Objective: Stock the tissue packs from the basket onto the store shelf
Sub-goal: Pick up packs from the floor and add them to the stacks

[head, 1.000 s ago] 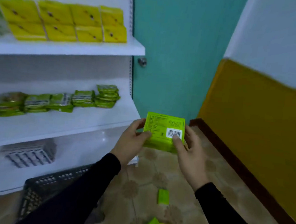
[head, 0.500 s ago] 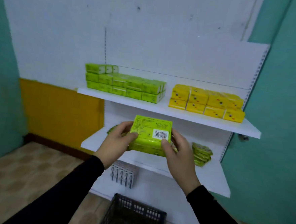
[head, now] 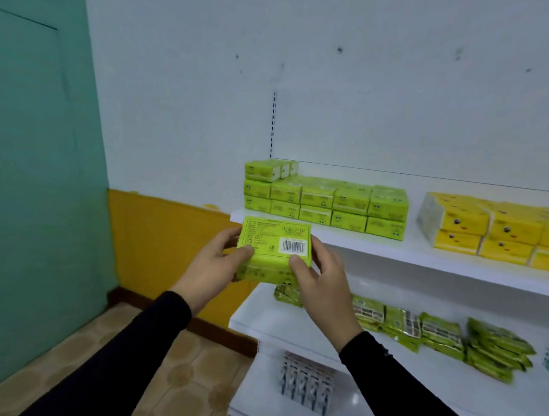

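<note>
The green tissue pack (head: 275, 250) was at the centre of the frame, raised since a moment before to the left end of the top shelf (head: 425, 255). The left hand (head: 212, 268) and right hand (head: 322, 276) clamped it, fingers curled round its sides. Placing beside the green stack (head: 325, 200) seemed next.

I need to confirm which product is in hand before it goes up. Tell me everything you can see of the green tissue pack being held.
The green tissue pack is a lime-green block in glossy plastic wrap. Its printed back faces the camera, with small text and a white barcode label at lower right. It is held level in front of the upper shelf's left end, not yet resting on it. The left hand and right hand take it from either side, thumbs on the near face.
</note>
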